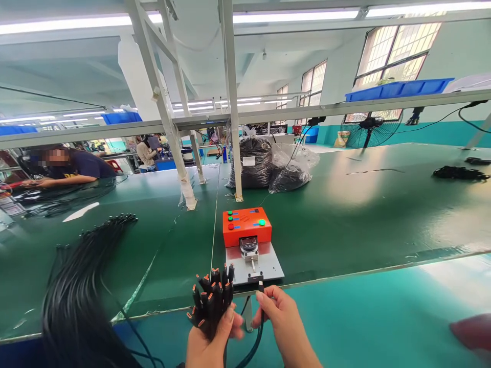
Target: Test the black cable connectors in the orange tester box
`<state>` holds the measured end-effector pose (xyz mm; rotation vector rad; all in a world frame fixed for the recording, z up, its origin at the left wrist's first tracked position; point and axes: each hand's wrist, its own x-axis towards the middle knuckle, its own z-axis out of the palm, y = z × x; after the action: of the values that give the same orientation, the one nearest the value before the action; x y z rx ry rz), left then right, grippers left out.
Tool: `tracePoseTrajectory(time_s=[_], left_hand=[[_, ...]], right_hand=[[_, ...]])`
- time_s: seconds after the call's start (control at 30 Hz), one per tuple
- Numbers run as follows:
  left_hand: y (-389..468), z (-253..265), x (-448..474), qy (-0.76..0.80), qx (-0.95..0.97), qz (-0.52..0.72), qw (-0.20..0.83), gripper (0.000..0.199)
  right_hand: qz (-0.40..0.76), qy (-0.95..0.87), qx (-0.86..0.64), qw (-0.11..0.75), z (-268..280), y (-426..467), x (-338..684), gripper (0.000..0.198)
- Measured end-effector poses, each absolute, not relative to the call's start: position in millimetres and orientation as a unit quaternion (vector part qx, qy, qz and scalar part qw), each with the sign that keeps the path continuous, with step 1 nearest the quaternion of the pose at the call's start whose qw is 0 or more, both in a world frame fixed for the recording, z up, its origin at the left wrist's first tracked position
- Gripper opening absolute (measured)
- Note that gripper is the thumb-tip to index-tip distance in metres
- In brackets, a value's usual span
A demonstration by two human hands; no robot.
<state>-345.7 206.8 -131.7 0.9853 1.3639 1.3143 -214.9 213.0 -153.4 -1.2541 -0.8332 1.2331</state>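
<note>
My left hand point(217, 335) is closed round a bunch of black cables point(210, 301), whose connector ends with orange tips point upward. Between thumb and fingers, my right hand point(282, 317) pinches a single black cable point(261, 294) just below its metal plug, which points up. That plug is close to the front edge of a metal plate point(268, 260). A small digital gauge point(249, 246) is mounted on the plate, its rod aimed at a dark block at the plate's front. Behind stands an orange box point(247, 225) with green and red buttons.
A thick bundle of black cables point(84, 276) lies at the left and hangs over the table edge. Bags of black material point(255, 163) stand beyond the orange box. White posts point(232, 128) rise from the green table point(345, 230). A person point(84, 166) leans at the far left.
</note>
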Motion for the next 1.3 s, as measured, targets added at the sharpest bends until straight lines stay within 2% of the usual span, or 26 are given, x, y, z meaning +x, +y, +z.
tracePoseTrajectory(time_s=[0.2, 0.4, 0.67, 0.77, 0.83, 0.93, 1.0, 1.07, 1.13, 1.23, 1.3], left_hand=[[208, -141, -344, 0.532, 0.456, 0.535, 0.472, 0.036], [210, -150, -348, 0.533, 0.5, 0.502, 0.462, 0.038], [210, -153, -353, 0.545, 0.525, 0.477, 0.447, 0.043], [209, -146, -352, 0.541, 0.505, 0.482, 0.469, 0.043], [209, -142, -349, 0.535, 0.492, 0.484, 0.487, 0.043], [208, -137, -346, 0.527, 0.481, 0.48, 0.51, 0.041], [207, -135, -345, 0.524, 0.478, 0.478, 0.518, 0.041], [206, -134, -346, 0.512, 0.477, 0.47, 0.538, 0.038], [204, -135, -345, 0.507, 0.463, 0.476, 0.55, 0.036], [201, -136, -342, 0.524, 0.448, 0.486, 0.538, 0.039], [200, -136, -339, 0.524, 0.453, 0.485, 0.534, 0.041]], right_hand=[[0.546, -0.332, -0.546, 0.542, -162, 231, -214, 0.026], [0.56, -0.305, -0.546, 0.544, -153, 235, -215, 0.032], [0.553, -0.335, -0.556, 0.523, -151, 233, -211, 0.024], [0.541, -0.416, -0.572, 0.455, -157, 223, -207, 0.017], [0.509, -0.498, -0.592, 0.377, -164, 214, -204, 0.015], [0.394, -0.619, -0.639, 0.23, -178, 198, -202, 0.017], [0.283, -0.657, -0.676, 0.177, -182, 190, -202, 0.016], [0.178, -0.661, -0.692, 0.23, -180, 185, -203, 0.032], [0.141, -0.628, -0.669, 0.373, -172, 183, -206, 0.046], [0.272, -0.546, -0.559, 0.561, -155, 188, -215, 0.039], [0.412, -0.488, -0.482, 0.599, -148, 192, -223, 0.036]])
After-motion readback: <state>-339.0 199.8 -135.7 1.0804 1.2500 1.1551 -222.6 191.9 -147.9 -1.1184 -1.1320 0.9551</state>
